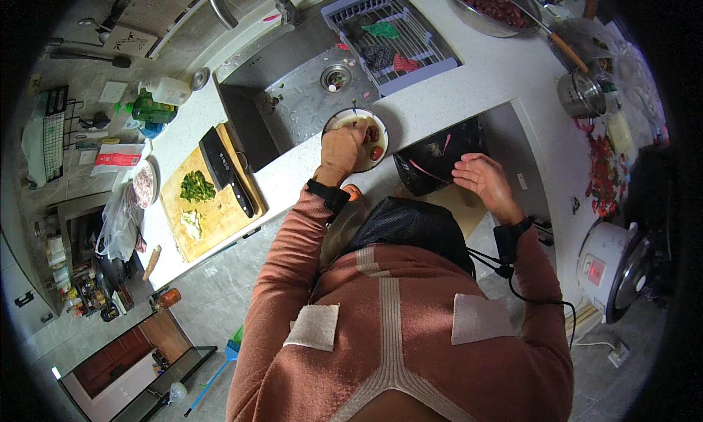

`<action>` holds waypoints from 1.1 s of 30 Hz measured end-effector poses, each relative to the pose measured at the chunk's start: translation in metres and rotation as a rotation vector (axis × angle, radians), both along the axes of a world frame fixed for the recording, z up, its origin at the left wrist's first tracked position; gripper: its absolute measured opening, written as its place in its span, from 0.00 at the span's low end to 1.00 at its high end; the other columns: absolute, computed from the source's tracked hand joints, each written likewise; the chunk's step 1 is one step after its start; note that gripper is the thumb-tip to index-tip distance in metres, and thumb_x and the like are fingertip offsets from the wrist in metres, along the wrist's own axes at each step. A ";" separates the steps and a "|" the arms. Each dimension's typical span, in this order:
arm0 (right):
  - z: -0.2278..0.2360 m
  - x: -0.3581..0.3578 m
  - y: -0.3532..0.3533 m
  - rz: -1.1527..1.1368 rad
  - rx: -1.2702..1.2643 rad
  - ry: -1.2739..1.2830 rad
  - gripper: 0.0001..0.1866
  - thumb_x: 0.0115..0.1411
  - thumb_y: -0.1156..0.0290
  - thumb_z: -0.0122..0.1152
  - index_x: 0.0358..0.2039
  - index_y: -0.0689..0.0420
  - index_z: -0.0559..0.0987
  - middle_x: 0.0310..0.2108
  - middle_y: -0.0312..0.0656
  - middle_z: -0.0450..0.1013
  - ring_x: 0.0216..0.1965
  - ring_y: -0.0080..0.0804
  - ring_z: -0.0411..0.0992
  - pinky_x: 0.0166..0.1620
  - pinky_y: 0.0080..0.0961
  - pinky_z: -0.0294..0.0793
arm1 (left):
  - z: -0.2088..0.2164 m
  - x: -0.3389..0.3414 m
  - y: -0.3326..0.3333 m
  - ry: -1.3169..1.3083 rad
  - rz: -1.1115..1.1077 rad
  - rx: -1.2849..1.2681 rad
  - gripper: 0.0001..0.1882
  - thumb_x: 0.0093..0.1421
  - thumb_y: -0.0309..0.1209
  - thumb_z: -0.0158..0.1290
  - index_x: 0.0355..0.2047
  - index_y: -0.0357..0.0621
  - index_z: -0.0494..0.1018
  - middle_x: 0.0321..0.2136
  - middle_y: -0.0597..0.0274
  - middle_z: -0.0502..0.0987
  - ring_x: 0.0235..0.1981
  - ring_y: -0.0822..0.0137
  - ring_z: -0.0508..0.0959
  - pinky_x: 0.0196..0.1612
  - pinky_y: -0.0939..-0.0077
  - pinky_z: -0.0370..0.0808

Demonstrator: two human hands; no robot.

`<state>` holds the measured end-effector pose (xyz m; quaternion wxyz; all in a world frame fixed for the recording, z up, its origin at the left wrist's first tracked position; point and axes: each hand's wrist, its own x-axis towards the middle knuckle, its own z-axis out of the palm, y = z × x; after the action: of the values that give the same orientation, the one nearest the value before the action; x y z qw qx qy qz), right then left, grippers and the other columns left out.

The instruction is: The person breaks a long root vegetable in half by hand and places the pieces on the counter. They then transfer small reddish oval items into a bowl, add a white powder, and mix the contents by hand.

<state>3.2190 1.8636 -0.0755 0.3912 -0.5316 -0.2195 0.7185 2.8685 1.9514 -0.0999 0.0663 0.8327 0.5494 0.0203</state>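
My left hand (343, 149) reaches into a white bowl (386, 138) with a dark rim at the sink's front edge. Its fingers are closed and bent down into the bowl; what they hold, if anything, is hidden. Beside them in the bowl lie several reddish-brown round pieces (376, 152) in pale liquid. Palm turned inward, my right hand (483, 184) is held in the air with fingers stretched out and nothing in it. It is nearest to a black bin bag (417, 174) below the counter opening.
Left of the sink (300, 85), a wooden board (183, 218) carries a black-handled cleaver (223, 171), chopped greens (196, 187) and pale chopped pieces (192, 226). A purple-grey drying rack (388, 37) spans the sink. A metal bowl of dark red pieces (492, 4) and a rice cooker (606, 264) stand rightward.
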 end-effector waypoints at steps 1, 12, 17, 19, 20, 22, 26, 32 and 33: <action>0.000 0.000 0.000 -0.003 -0.001 -0.005 0.14 0.69 0.65 0.56 0.50 0.59 0.77 0.47 0.50 0.77 0.50 0.43 0.78 0.57 0.40 0.79 | 0.002 0.001 0.000 0.027 0.000 0.004 0.17 0.60 0.37 0.57 0.49 0.49 0.73 0.32 0.49 0.84 0.32 0.50 0.85 0.32 0.56 0.81; -0.005 0.002 -0.003 -0.005 -0.033 -0.012 0.14 0.68 0.64 0.58 0.50 0.58 0.77 0.48 0.49 0.77 0.51 0.43 0.78 0.57 0.41 0.79 | 0.029 0.004 -0.007 -0.234 0.088 -0.006 0.20 0.59 0.32 0.58 0.51 0.45 0.71 0.33 0.41 0.83 0.34 0.46 0.84 0.35 0.56 0.80; -0.009 0.007 -0.003 -0.005 -0.008 -0.013 0.16 0.68 0.61 0.58 0.49 0.59 0.77 0.48 0.50 0.76 0.50 0.44 0.78 0.56 0.42 0.79 | 0.041 -0.020 -0.006 -0.449 0.027 -0.038 0.22 0.57 0.23 0.55 0.54 0.44 0.73 0.42 0.40 0.81 0.40 0.41 0.82 0.44 0.54 0.80; -0.011 0.009 -0.003 0.001 -0.010 -0.002 0.16 0.68 0.62 0.58 0.49 0.59 0.77 0.48 0.50 0.76 0.50 0.44 0.78 0.56 0.42 0.79 | 0.041 -0.028 -0.005 -0.431 0.063 0.009 0.24 0.59 0.19 0.50 0.56 0.45 0.74 0.42 0.42 0.82 0.40 0.39 0.82 0.45 0.52 0.80; -0.012 0.010 -0.003 0.001 -0.008 -0.009 0.16 0.68 0.62 0.59 0.49 0.59 0.77 0.48 0.50 0.76 0.50 0.44 0.78 0.56 0.42 0.79 | 0.039 -0.028 -0.004 -0.399 0.113 0.026 0.20 0.58 0.20 0.51 0.52 0.43 0.76 0.41 0.41 0.81 0.40 0.40 0.82 0.45 0.52 0.80; -0.013 0.011 -0.002 0.011 -0.020 -0.001 0.16 0.67 0.62 0.59 0.49 0.59 0.77 0.48 0.50 0.76 0.50 0.44 0.78 0.56 0.42 0.79 | 0.037 -0.028 -0.004 -0.379 0.136 0.102 0.15 0.60 0.23 0.52 0.48 0.42 0.77 0.39 0.40 0.81 0.38 0.40 0.82 0.43 0.52 0.80; -0.015 0.010 0.000 0.015 -0.037 -0.006 0.16 0.67 0.62 0.59 0.49 0.59 0.77 0.48 0.50 0.76 0.50 0.44 0.78 0.55 0.42 0.79 | 0.038 -0.023 -0.009 -0.338 0.227 0.126 0.08 0.65 0.29 0.53 0.41 0.42 0.79 0.36 0.41 0.82 0.35 0.40 0.82 0.39 0.52 0.80; -0.017 0.010 -0.001 0.016 -0.019 -0.015 0.15 0.69 0.63 0.57 0.49 0.59 0.77 0.48 0.50 0.76 0.50 0.44 0.78 0.55 0.42 0.80 | 0.049 -0.025 -0.017 -0.154 0.199 0.011 0.10 0.65 0.33 0.54 0.43 0.46 0.79 0.37 0.44 0.82 0.33 0.43 0.83 0.37 0.55 0.80; -0.018 0.010 -0.002 0.018 -0.025 -0.012 0.15 0.69 0.63 0.57 0.49 0.59 0.77 0.48 0.50 0.76 0.50 0.44 0.78 0.55 0.42 0.80 | 0.049 -0.023 -0.019 -0.148 0.174 0.052 0.10 0.65 0.35 0.54 0.43 0.47 0.79 0.38 0.46 0.82 0.34 0.45 0.83 0.36 0.56 0.80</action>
<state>3.2286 1.8618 -0.0932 0.3767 -0.5386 -0.2177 0.7215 2.8452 1.9327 -0.0514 0.0829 0.7794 0.6127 0.1016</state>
